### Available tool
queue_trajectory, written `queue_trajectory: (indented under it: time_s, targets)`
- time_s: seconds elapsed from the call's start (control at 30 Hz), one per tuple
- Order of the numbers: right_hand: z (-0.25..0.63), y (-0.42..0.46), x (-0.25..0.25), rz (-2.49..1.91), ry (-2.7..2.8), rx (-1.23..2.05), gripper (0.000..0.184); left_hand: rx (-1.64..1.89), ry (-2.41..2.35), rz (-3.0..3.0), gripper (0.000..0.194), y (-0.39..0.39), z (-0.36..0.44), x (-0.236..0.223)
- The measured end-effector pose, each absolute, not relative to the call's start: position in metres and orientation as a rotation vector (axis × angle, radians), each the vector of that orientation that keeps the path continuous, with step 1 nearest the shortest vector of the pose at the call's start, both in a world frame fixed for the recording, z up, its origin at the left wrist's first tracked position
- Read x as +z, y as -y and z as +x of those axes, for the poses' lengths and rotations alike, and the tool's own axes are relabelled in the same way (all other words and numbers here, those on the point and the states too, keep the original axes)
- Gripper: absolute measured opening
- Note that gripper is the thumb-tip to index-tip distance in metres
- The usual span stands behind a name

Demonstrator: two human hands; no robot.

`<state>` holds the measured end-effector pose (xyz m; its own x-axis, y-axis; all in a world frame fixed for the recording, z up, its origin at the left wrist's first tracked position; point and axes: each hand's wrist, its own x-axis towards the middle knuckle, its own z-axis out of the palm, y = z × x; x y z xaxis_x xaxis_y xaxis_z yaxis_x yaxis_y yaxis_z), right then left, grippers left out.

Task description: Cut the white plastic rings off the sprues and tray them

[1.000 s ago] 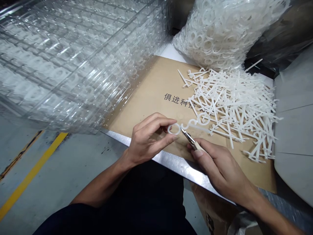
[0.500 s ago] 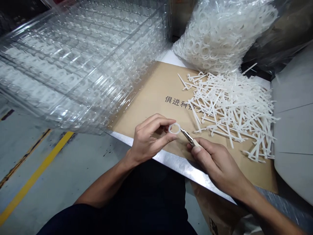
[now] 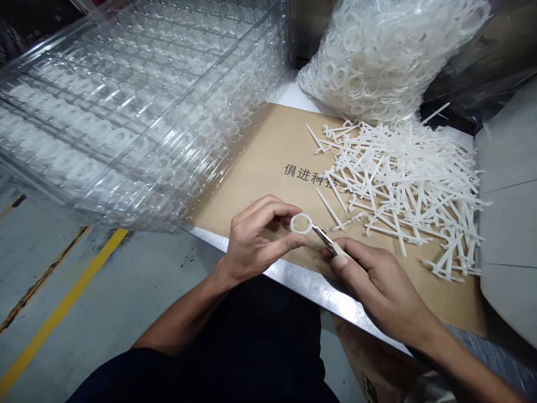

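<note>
Our left hand [image 3: 262, 238] pinches the ring [image 3: 301, 223] above the cardboard [image 3: 247, 179], while our right hand [image 3: 373, 280] grips the cutter [image 3: 329, 242], its tip at the ring's edge. Beyond them, we have loose white sticks [image 3: 403, 179] piled beside the bag [image 3: 377, 61].

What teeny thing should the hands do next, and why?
Maybe the right hand should gently squeeze the nippers for a tiny trim. Their tips are right by the white plastic ring, and the left hand pinches its other side, away from the tips. I can't see whether any bit needs trimming.
</note>
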<state>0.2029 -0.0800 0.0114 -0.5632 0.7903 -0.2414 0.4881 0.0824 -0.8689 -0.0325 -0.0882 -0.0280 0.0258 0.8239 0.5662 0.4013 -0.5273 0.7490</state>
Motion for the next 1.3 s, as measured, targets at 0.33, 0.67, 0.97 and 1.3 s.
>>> queue_trajectory:
  time_s: [0.33,0.67,0.97,1.3]
  targets:
    - [0.2029,0.0802,0.0106,-1.251,2.066,1.467,0.029,1.501,-1.243,1.927,0.036,0.089,-0.0325,-0.0278]
    - [0.201,0.0789,0.0137,-1.248,2.065,1.452,0.029,1.508,-1.22,1.954,0.036,0.0888,-0.0322,-0.027]
    - [0.2011,0.0793,0.0135,-1.247,2.058,1.457,0.027,1.502,-1.207,1.955,0.037,0.0891,-0.0329,-0.028]
    - [0.2007,0.0796,0.0148,-1.286,2.087,1.454,0.029,1.497,-1.204,1.969,0.033,0.0884,-0.0314,-0.0234]
